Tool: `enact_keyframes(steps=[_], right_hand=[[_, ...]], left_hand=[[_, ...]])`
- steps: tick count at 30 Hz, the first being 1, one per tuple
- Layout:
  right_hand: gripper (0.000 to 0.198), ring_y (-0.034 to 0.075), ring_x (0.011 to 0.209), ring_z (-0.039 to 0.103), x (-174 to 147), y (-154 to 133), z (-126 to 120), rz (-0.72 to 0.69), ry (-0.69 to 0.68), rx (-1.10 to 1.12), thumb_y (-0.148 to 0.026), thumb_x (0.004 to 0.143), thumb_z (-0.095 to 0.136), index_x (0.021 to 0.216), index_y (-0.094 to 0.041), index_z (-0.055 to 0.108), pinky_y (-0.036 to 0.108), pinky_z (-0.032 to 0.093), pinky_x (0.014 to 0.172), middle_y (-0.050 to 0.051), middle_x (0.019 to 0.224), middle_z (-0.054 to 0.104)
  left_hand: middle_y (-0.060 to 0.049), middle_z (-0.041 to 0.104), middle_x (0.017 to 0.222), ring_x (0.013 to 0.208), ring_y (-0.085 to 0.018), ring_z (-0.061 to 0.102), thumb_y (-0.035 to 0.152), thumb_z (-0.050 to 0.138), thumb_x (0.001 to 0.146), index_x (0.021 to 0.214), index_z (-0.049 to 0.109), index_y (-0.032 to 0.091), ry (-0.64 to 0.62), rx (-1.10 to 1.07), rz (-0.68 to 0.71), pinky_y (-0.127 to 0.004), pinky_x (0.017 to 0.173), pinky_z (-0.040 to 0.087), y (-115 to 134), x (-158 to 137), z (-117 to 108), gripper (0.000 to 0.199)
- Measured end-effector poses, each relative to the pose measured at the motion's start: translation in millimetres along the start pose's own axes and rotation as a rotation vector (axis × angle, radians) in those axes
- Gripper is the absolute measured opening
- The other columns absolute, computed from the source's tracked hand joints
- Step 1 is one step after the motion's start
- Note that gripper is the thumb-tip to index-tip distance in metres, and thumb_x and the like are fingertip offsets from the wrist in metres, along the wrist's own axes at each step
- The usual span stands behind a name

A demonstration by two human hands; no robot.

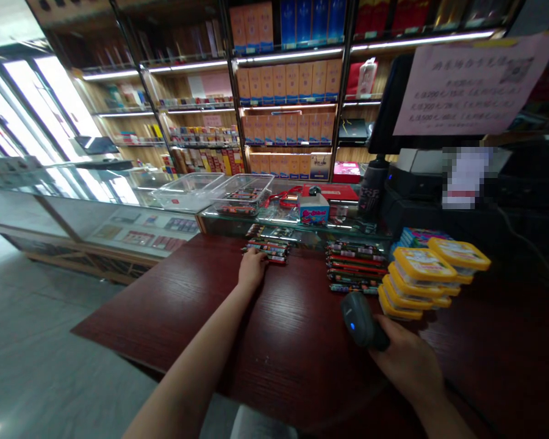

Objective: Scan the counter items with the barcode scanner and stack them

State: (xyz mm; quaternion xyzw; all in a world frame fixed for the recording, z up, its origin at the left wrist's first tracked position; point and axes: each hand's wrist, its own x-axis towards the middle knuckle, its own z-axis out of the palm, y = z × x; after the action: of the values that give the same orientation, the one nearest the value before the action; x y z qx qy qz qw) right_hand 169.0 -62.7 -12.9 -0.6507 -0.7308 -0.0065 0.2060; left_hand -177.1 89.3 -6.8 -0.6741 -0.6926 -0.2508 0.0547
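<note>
The right hand (409, 360) is closed around the handle of a dark plastic handheld scanner with a glowing blue light (359, 320), held over the front right of the dark red-brown wooden table (293, 341). The left hand (252, 268) reaches across to the far edge, its fingers at the near left end of a small pile of slim, dark and multicoloured wrapped sticks (277, 250); whether they pinch one or merely rest there, I cannot tell. That pile lies in front of the glass display counter. To its right, well apart, a larger row of slim, dark wrapped sticks with red and green bands (354, 267) lies just beyond the scanner. Beside that row stands an uneven stack of clear plastic tubs with yellow lids (418, 286), close to the right hand. This looks like the weak spot: a careless swing of the scanner or a knuckle catching a lid could topple the stack or scatter the row. The left pile seems loose as well, so dragging one stick by its end could pull neighbours out of line. A thin black cord (471, 402) runs near the right forearm and might snag. Farther out, a clear plastic bin (271, 183) and a small blue-and-white cardboard box (314, 210) sit on the glass, with wooden shelves of orange boxes (293, 82) behind.
</note>
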Motion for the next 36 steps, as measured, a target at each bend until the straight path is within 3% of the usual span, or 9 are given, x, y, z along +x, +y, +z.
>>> enact_keyframes(steps=[8,10,13,17,21,24,30,36], right_hand=[[0.022,0.018,0.073,0.066,2,2,0,-0.001,0.000,-0.003,-0.026,0.079,0.050,0.099,-0.024,0.060,0.028,0.040,0.061,0.002,0.090,0.072],[0.020,0.018,0.073,0.066,3,1,-1,0.012,-0.007,-0.026,-0.028,0.079,0.052,0.097,-0.024,0.061,0.027,0.039,0.060,0.002,0.089,0.072],[0.019,0.020,0.074,0.066,4,-2,-6,0.062,-0.043,-0.076,-0.031,0.081,0.053,0.096,-0.024,0.061,0.028,0.038,0.059,0.002,0.088,0.071],[0.015,0.020,0.077,0.066,5,-6,-14,0.134,-0.108,-0.051,-0.033,0.083,0.051,0.091,-0.025,0.060,0.028,0.036,0.059,0.001,0.086,0.071],[0.015,0.020,0.078,0.066,6,-8,-18,0.178,-0.131,-0.024,-0.034,0.082,0.052,0.092,-0.026,0.060,0.028,0.035,0.059,0.000,0.088,0.071],[0.018,0.020,0.079,0.066,5,-7,-17,0.191,-0.121,-0.015,-0.033,0.081,0.052,0.096,-0.026,0.061,0.028,0.036,0.060,0.001,0.090,0.071],[0.021,0.019,0.077,0.066,4,-4,-12,0.153,-0.086,-0.045,-0.028,0.081,0.052,0.100,-0.025,0.061,0.028,0.036,0.060,0.002,0.090,0.071],[0.017,0.020,0.077,0.066,4,-5,-12,0.154,-0.081,-0.054,-0.029,0.081,0.053,0.095,-0.026,0.061,0.028,0.036,0.060,0.001,0.089,0.071]], left_hand=[[-0.009,0.057,0.096,0.094,-0.022,0.054,0.019,0.055,0.080,0.086,0.070,0.018,0.052,0.001,-0.077,-0.033,0.086,0.044,10,3,1,0.016],[-0.011,0.055,0.102,0.098,-0.025,0.053,0.018,0.056,0.079,0.095,0.068,0.018,0.039,0.022,-0.099,-0.035,0.089,0.043,20,-2,-1,0.020],[-0.014,0.050,0.115,0.108,-0.028,0.049,0.019,0.061,0.076,0.117,0.058,0.018,0.016,0.038,-0.115,-0.039,0.093,0.041,45,-16,-1,0.041],[-0.012,0.048,0.123,0.113,-0.026,0.046,0.018,0.061,0.076,0.123,0.052,0.022,-0.018,-0.106,0.108,-0.039,0.097,0.039,93,-38,8,0.048],[-0.007,0.059,0.110,0.106,-0.021,0.053,0.013,0.059,0.076,0.116,0.059,0.023,-0.199,-0.349,0.436,-0.035,0.096,0.041,137,-51,21,0.042],[-0.006,0.062,0.111,0.106,-0.021,0.054,0.012,0.063,0.073,0.112,0.062,0.024,-0.257,-0.416,0.535,-0.035,0.095,0.042,156,-53,31,0.041],[-0.006,0.067,0.101,0.096,-0.020,0.058,0.013,0.066,0.074,0.098,0.065,0.020,-0.199,-0.427,0.392,-0.032,0.086,0.043,160,-49,45,0.025],[-0.006,0.063,0.087,0.088,-0.021,0.054,0.020,0.061,0.080,0.087,0.065,0.019,-0.138,-0.307,0.268,-0.033,0.081,0.042,142,-49,36,0.008]])
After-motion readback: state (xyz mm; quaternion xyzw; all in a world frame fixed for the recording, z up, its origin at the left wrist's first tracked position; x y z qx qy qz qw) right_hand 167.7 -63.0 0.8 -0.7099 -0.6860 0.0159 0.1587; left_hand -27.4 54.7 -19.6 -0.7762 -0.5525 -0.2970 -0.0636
